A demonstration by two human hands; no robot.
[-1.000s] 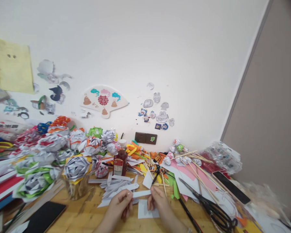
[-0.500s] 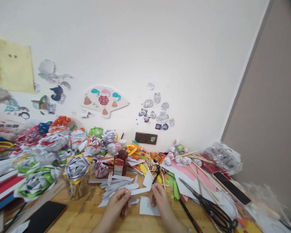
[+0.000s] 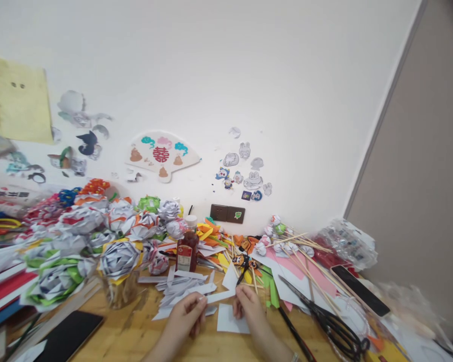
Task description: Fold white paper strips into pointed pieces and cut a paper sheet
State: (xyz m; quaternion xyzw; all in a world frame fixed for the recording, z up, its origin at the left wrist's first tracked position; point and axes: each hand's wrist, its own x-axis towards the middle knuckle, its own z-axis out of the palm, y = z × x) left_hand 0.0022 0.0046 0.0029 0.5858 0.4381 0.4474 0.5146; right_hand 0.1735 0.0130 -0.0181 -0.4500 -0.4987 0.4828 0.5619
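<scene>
A narrow white paper strip (image 3: 221,296) stretches between my two hands, one end in each. My left hand (image 3: 191,312) is closed, pinching the strip's left end between thumb and forefinger. At the other end my right hand (image 3: 247,307) pinches it the same way, its lower fingers curled. Below the strip a square of white paper (image 3: 228,320) lies on the wooden table (image 3: 207,347), partly covered by my right hand. A loose pile of white paper strips (image 3: 175,289) spreads just beyond my left hand.
Folded paper flowers (image 3: 121,259) crowd the left, one standing in a glass jar (image 3: 119,291). A bottle (image 3: 187,251) stands behind the strips. Black scissors (image 3: 330,322), wooden sticks (image 3: 309,271) and a phone (image 3: 360,290) lie on the right. Another dark phone (image 3: 71,334) lies front left.
My left hand has shifted very slightly to the right along the strip. Otherwise the hands and the things on the table look the same.
</scene>
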